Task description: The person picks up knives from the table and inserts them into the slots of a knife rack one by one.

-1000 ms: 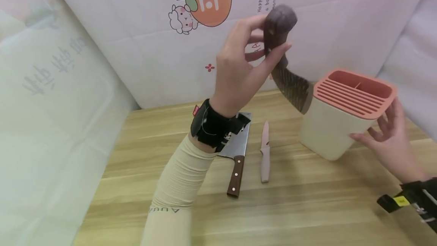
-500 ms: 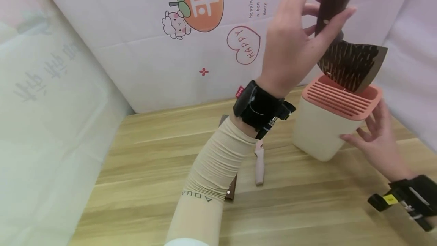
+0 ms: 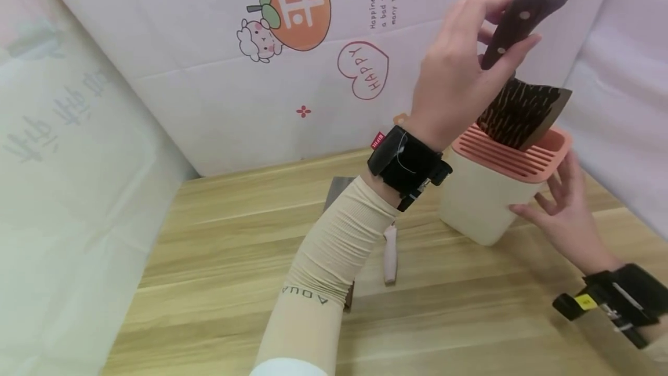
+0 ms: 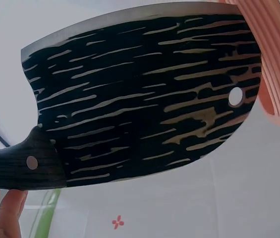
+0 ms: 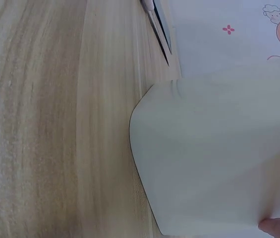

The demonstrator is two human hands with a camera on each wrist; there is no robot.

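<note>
Over the salmon-pink, slotted plastic lid (image 3: pixel 527 177) of a cream-white, round-cornered holder (image 3: pixel 472 202), there it is: a broad metal cleaver (image 3: pixel 524 112) streaked black and silver, its riveted dark wooden handle (image 3: pixel 532 9) up top, the blade slanting down! That handle is in the left hand's (image 3: pixel 456 71) grasp, caught between thumb and fingers. From the left wrist we get the plain pale edge along one side, a round hole near the curved end, and that end overlapping the lid; whether it touches or has entered, I cannot tell.

Across to the right hand (image 3: pixel 566 219), and it's gripping the holder, thumb on the near wall, fingers round the side just under the lid. The right wrist camera has that smooth wall up close, a digit against it at the lower corner.

Down on the pale wood-grained counter (image 3: pixel 219 248), under the stretchy beige sleeve (image 3: pixel 334 242), a flat grey metal blade (image 3: pixel 336 187) peeks out, mostly hidden. Near it, a small knife with a pale pink handle (image 3: pixel 390 254), its blade largely covered by that arm. Black straps (image 3: pixel 404 161) ring both wrists! Behind, a white printed sheet (image 3: pixel 182 103) shows an orange fruit and a red-outlined heart reading HAPPY.
</note>
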